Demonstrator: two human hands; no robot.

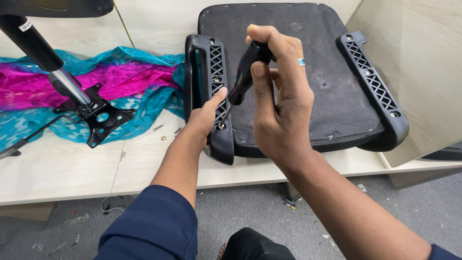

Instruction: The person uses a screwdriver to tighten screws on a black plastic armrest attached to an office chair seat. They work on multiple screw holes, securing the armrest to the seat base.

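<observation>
Right hand (276, 103) grips a screwdriver (243, 77) (tip down-left, near-upright); left hand (204, 120) steadies the armrest (214, 96).

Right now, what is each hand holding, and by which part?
The right hand holds a screwdriver by its black handle, tip down at the armrest. The left hand holds nothing; it steadies that armrest near the tip.

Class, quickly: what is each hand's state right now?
Left hand: open, resting on the black plastic armrest.
Right hand: closed around the black-handled screwdriver.
</observation>
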